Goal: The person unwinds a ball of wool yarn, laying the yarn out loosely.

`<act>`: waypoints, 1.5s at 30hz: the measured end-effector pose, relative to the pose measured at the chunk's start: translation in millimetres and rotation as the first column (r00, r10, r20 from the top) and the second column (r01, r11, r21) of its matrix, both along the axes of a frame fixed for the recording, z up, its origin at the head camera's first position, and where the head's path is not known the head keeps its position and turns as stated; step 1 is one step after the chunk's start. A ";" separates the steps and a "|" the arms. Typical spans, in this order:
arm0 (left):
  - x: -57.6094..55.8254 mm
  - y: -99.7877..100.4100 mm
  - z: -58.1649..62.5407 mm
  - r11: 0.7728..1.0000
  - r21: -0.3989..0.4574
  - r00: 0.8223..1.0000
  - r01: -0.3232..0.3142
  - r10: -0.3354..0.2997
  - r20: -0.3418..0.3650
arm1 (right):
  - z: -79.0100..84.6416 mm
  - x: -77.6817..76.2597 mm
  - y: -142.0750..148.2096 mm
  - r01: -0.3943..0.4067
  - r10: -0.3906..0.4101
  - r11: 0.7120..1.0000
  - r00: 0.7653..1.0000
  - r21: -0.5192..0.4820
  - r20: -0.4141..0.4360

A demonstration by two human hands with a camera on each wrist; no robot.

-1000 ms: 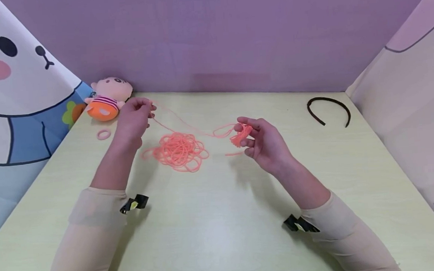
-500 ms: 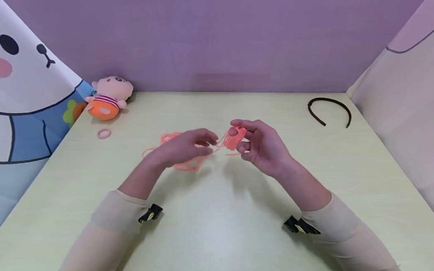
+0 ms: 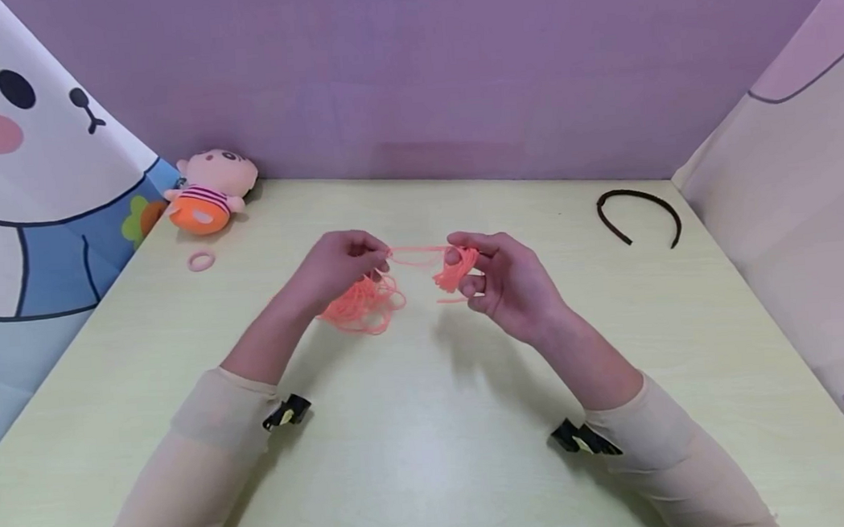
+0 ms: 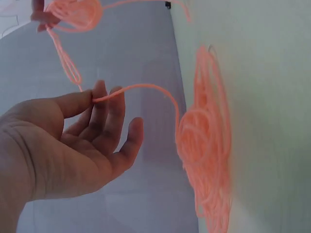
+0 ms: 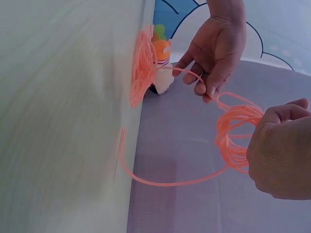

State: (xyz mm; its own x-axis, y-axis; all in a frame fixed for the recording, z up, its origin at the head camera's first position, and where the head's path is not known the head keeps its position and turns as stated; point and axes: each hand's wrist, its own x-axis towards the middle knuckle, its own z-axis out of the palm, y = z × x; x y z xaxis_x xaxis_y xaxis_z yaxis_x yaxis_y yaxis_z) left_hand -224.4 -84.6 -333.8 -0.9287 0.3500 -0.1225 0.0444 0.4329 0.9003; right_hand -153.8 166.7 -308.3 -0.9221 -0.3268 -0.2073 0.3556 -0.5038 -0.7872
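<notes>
My left hand (image 3: 346, 268) pinches a strand of coral yarn between thumb and fingertips, as the left wrist view shows. From that pinch one length runs down to a loose yarn pile (image 4: 204, 150) on the table, partly behind the hand in the head view. Opposite it, my right hand (image 3: 514, 286) holds a small coiled bundle of the same yarn (image 5: 226, 141) around its fingers. Yarn loops (image 3: 417, 252) stretch between the two hands, above the table. A loose tail (image 5: 165, 184) hangs from the bundle down to the tabletop.
A pink and orange plush toy (image 3: 207, 196) lies at the back left corner, with a pink ring (image 3: 201, 261) in front of it. Toward the back right is a dark headband (image 3: 639, 194). A purple backdrop (image 3: 411, 79) rises behind the table (image 3: 419, 457).
My left hand came from the far left to the yarn bundle, then drew back slightly left, pulling the loops taut. The right hand stays nearly in place, still holding the bundle.
</notes>
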 end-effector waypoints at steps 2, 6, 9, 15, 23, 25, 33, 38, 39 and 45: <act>-2.7 -5.9 3.5 0.997 0.034 0.997 -0.074 0.074 -0.002 | -0.3 -0.5 0.2 0.003 -0.003 1.000 1.000 -0.001 -0.002; -6.2 -17.8 11.1 0.979 0.091 0.982 -0.181 0.185 -0.028 | -0.8 -1.4 0.5 0.011 -0.011 1.000 1.000 -0.001 -0.004; -7.8 -26.2 16.4 0.957 0.137 0.964 -0.254 0.262 -0.045 | -1.2 -2.1 0.9 0.015 -0.015 1.000 1.000 -0.006 -0.002; -9.0 -44.2 26.0 0.890 0.230 0.909 -0.393 0.413 -0.047 | -1.5 -3.0 2.3 0.015 -0.015 1.000 1.000 -0.024 -0.006; -14.1 -52.0 28.5 0.777 0.276 0.798 -0.566 0.600 -0.053 | -1.0 -2.9 2.4 0.014 -0.014 1.000 1.000 -0.021 -0.002; -14.6 -46.9 26.1 0.777 0.284 0.791 -0.562 0.605 -0.088 | -1.1 -2.9 2.0 0.010 -0.011 1.000 1.000 -0.018 -0.002; -3.2 -14.1 15.3 0.949 0.195 0.952 -0.246 0.275 -0.138 | -1.2 -2.4 0.0 -0.009 0.009 1.000 1.000 -0.002 -0.010; 10.3 5.7 13.0 0.991 0.114 0.991 0.063 -0.049 -0.124 | -1.2 -1.8 -1.3 -0.031 0.031 0.999 0.999 0.009 -0.010; 12.7 8.7 12.6 0.989 0.105 0.987 0.108 -0.094 -0.128 | -1.3 -1.7 -1.4 -0.037 0.037 0.999 0.999 0.013 -0.010; 24.2 21.8 8.8 0.969 0.096 0.966 0.227 -0.211 -0.148 | -2.8 -1.1 -1.4 -0.073 0.074 0.997 0.997 0.033 -0.012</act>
